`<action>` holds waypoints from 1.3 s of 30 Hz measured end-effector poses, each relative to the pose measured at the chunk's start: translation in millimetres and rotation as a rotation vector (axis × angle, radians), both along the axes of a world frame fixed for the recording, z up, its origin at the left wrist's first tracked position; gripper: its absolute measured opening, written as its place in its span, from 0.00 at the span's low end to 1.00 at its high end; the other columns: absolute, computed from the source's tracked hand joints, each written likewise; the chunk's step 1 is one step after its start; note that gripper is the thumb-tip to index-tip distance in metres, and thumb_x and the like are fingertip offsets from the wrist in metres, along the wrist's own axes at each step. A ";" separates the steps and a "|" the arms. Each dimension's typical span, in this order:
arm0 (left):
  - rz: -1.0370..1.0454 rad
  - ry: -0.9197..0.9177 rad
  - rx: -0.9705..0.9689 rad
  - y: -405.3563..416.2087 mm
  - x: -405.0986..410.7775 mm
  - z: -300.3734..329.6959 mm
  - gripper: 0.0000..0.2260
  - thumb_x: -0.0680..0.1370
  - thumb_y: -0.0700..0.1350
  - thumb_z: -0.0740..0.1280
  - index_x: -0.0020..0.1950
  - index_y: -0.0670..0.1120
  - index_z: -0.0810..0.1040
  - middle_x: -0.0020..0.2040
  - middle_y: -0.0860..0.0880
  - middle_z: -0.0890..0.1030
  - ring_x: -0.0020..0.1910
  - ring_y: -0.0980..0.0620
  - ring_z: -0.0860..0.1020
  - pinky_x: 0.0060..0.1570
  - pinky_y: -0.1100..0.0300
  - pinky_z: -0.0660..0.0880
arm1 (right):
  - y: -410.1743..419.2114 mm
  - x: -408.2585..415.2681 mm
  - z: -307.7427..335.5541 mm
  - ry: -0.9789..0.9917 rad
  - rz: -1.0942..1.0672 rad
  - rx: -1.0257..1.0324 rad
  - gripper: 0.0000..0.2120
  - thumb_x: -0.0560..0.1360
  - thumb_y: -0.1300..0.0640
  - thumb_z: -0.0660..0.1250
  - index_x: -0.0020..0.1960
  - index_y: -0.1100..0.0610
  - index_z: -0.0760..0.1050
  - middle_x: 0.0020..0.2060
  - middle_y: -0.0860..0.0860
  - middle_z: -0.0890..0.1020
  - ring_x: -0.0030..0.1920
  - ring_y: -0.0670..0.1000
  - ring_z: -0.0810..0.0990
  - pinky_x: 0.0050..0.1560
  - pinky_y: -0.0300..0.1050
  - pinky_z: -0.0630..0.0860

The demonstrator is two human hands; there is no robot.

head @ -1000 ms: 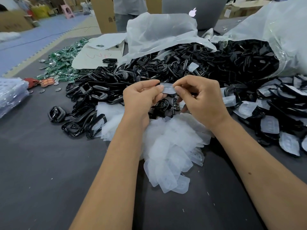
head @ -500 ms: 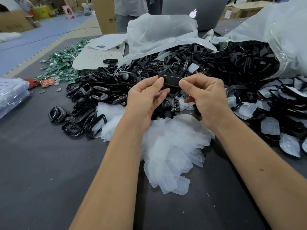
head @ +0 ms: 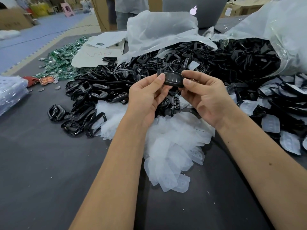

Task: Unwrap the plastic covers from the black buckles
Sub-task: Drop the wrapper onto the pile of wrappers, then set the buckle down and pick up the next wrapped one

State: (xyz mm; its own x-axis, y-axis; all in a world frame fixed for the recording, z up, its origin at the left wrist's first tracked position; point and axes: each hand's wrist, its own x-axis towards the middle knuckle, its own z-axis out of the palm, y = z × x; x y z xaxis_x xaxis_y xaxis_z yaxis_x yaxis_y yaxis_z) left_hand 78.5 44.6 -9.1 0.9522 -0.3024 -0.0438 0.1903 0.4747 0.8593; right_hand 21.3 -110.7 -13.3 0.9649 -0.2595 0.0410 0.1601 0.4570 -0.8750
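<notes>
A glossy black buckle (head: 172,78) is held up above the table between both hands. My left hand (head: 146,97) pinches its left end with thumb and fingers. My right hand (head: 206,97) pinches its right end. No plastic shows on its upper face. Under the hands lies a heap of clear peeled plastic covers (head: 172,146). Bare black buckles (head: 99,92) are piled to the left. Buckles still in plastic covers (head: 282,117) lie on the right.
A large clear bag (head: 274,39) spills black parts at the back right. White plastic sheeting (head: 159,32) and a laptop (head: 199,12) stand behind. Green circuit boards (head: 63,58) lie at the back left, a plastic packet (head: 11,93) at the left edge. A person stands behind the grey table (head: 41,163).
A second ago both hands pinched a clear cover low over the pile. Now they have risen slightly and hold a bare black buckle between them.
</notes>
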 end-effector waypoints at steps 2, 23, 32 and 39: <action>-0.013 0.001 -0.004 0.4 0.2 -0.5 0.04 0.81 0.36 0.69 0.54 0.37 0.82 0.46 0.43 0.85 0.38 0.54 0.83 0.39 0.65 0.80 | -0.3 0.6 -0.2 -0.031 -0.021 -0.013 0.09 0.75 0.71 0.70 0.51 0.60 0.81 0.42 0.56 0.85 0.42 0.49 0.84 0.45 0.40 0.81; 0.097 -0.129 0.154 7.8 -4.5 12.4 0.05 0.79 0.34 0.71 0.44 0.41 0.80 0.42 0.45 0.83 0.38 0.53 0.81 0.42 0.62 0.82 | -10.2 -8.6 17.7 -0.066 0.028 -0.471 0.13 0.82 0.71 0.64 0.63 0.62 0.78 0.50 0.56 0.87 0.50 0.51 0.85 0.53 0.47 0.82; 0.219 -0.881 0.792 -63.4 -35.3 51.0 0.12 0.70 0.38 0.80 0.37 0.53 0.81 0.33 0.59 0.79 0.32 0.63 0.75 0.38 0.68 0.74 | -84.8 -54.6 65.2 -0.063 -0.101 -1.239 0.22 0.76 0.71 0.69 0.64 0.51 0.82 0.54 0.46 0.86 0.57 0.46 0.84 0.55 0.43 0.81; 0.084 -1.259 0.966 -182.4 -77.3 61.1 0.09 0.67 0.30 0.67 0.40 0.42 0.82 0.38 0.48 0.82 0.41 0.47 0.79 0.43 0.50 0.76 | -162.9 -118.7 75.6 0.169 -0.443 -1.405 0.26 0.72 0.74 0.62 0.52 0.46 0.85 0.46 0.48 0.87 0.45 0.33 0.82 0.53 0.26 0.75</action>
